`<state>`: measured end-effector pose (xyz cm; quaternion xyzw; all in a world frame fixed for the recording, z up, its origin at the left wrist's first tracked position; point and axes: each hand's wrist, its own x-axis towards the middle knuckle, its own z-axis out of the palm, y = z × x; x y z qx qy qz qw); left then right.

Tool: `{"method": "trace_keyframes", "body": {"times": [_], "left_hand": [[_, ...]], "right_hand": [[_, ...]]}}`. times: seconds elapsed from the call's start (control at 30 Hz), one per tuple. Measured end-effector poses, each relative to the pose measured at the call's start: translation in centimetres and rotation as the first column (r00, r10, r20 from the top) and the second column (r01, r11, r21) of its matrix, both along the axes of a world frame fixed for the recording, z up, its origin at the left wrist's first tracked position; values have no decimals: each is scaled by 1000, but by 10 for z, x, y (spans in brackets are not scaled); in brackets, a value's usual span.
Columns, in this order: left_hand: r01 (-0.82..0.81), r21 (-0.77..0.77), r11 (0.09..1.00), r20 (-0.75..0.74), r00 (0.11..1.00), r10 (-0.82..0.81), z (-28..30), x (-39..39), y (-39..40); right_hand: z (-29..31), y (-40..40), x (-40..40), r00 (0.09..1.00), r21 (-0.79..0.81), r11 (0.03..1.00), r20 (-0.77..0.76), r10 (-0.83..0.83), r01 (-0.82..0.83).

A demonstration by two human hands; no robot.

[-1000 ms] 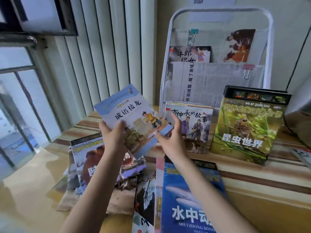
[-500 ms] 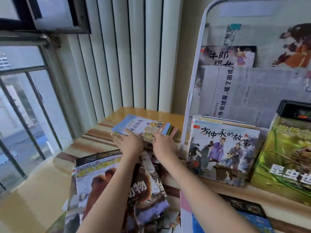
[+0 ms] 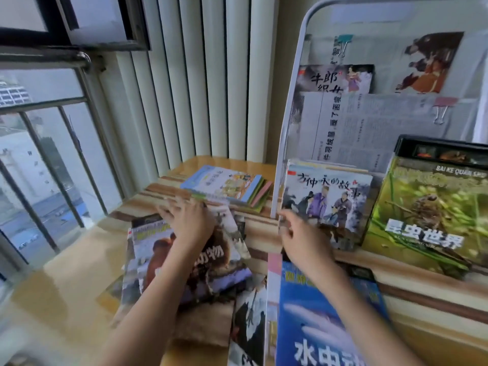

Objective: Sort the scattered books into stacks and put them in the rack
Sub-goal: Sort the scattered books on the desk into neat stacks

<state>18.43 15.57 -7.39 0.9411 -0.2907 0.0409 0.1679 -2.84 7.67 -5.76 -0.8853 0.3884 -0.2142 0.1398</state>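
A small stack of thin books [image 3: 227, 187], topped by a light-blue cover, lies flat on the wooden ledge left of the white rack [image 3: 287, 107]. My left hand [image 3: 188, 223] rests with spread fingers on the bear-cover book [image 3: 216, 262] that tops a messy pile. My right hand [image 3: 301, 233] hovers with loosely curled fingers, holding nothing, at the lower left corner of the story book [image 3: 327, 199] that leans in the rack. A green insect book [image 3: 433, 207] leans beside it. A blue sea-animal book [image 3: 324, 318] lies under my right forearm.
Higher in the rack stand another story book [image 3: 335, 79], a picture sheet [image 3: 427, 64] and newspaper [image 3: 369, 128] held by binder clips. Vertical blinds [image 3: 184, 80] and a barred window [image 3: 45, 143] close the left side. More loose books [image 3: 248, 326] lie near the front.
The light-blue book, held up in both hands a second ago, now lies on the small stack. Both hands have pulled back from it, the left onto the bear book, the right toward the rack.
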Motion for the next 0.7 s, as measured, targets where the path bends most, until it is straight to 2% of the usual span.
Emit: {"method": "trace_keyframes", "body": {"times": [0.07,0.1,0.17,0.23,0.3,0.4,0.5,0.6,0.63,0.7], "left_hand": [[-53,78,995,-131,989,63,-4,-13,28],[-61,91,994,-162,984,75,-8,-21,38],[-36,94,995,-147,988,49,-13,-39,51],[24,126,992,-103,995,-11,-16,-56,55],[80,154,985,-54,996,-72,-20,-74,55],[154,154,976,-10,988,-154,-27,-97,54],[198,147,969,37,978,-205,-36,-115,54],[211,150,966,69,972,-223,-41,-132,55],[236,158,959,45,968,-246,-40,-137,53],[327,112,938,-50,945,-323,-32,-147,45]], "right_hand": [[-1,11,-28,991,60,998,-131,24,-17],[-5,17,-38,969,114,993,-244,32,-4],[-16,35,-52,899,259,964,-434,64,57],[-29,56,-61,864,283,955,-499,64,92],[-33,72,-64,875,240,965,-483,25,105],[-24,80,-65,921,115,987,-385,-61,114],[-3,78,-69,995,34,998,-91,-46,50],[23,70,-71,974,132,991,226,-3,-27],[31,70,-69,956,135,988,291,35,-78],[39,78,-58,939,99,982,324,119,-159]]}}
